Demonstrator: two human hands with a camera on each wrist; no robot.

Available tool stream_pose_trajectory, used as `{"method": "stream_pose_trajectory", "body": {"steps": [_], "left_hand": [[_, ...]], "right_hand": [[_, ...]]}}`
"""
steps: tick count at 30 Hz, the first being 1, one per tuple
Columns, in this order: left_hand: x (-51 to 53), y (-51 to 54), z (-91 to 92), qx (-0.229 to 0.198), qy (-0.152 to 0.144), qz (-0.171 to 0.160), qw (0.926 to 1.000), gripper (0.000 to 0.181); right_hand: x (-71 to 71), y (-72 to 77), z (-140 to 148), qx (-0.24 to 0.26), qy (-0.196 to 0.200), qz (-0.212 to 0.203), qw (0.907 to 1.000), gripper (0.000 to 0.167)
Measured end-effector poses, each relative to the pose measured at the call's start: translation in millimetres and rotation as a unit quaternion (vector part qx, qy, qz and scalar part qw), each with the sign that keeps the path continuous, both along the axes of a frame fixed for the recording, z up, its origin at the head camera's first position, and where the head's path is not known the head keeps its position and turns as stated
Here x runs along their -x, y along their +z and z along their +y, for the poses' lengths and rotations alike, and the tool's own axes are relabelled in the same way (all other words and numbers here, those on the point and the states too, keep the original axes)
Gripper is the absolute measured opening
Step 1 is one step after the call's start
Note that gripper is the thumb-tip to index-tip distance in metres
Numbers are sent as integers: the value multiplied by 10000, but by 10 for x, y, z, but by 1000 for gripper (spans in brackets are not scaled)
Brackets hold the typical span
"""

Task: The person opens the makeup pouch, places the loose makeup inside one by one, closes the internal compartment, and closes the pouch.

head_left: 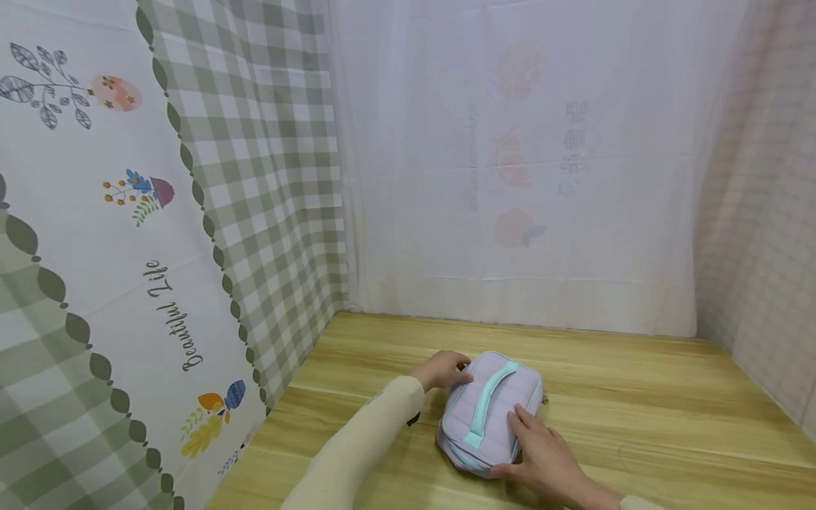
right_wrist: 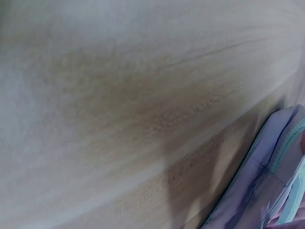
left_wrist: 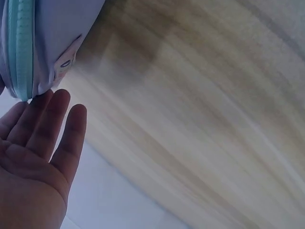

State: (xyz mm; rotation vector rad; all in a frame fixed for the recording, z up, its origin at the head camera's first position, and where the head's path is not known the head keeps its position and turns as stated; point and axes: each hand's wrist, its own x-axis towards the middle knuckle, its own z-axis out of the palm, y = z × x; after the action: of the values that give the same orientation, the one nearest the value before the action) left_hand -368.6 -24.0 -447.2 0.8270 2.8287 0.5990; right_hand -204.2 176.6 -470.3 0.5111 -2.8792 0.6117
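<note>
A lilac zip pouch [head_left: 462, 401] with a mint-green carry handle [head_left: 489, 400] lies at an angle on the wooden table. At its far left corner, my left hand [head_left: 443, 370] touches the edge with its fingertips. The left wrist view shows the fingers [left_wrist: 47, 121] of that hand nearly straight, beside the mint zip [left_wrist: 21, 52]. On the near right side, my right hand [head_left: 542, 453] rests against the pouch, thumb at the near edge and fingers extended along the side. Only a corner of the pouch [right_wrist: 255, 183] appears in the right wrist view, where the hand is mostly out of frame.
The wood-grain table [head_left: 637, 404] extends on both sides of the pouch. A green checked cloth [head_left: 255, 142] with printed plants hangs at the left, and a white translucent sheet [head_left: 414, 177] hangs behind. Another pale curtain [head_left: 758, 248] hangs at the right.
</note>
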Motion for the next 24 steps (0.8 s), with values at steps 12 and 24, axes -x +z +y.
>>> {"method": "stream_pose_trajectory", "body": {"steps": [12,24], "left_hand": [[-127,-49,-82,-361,375,157,9985,40],[-299,-130,-233,354,239,845,9955,27]], "right_hand": [[71,-8,176,-51,-172,-373,9991,103],[202,20,507,-294,171,-289,9990,76]]}}
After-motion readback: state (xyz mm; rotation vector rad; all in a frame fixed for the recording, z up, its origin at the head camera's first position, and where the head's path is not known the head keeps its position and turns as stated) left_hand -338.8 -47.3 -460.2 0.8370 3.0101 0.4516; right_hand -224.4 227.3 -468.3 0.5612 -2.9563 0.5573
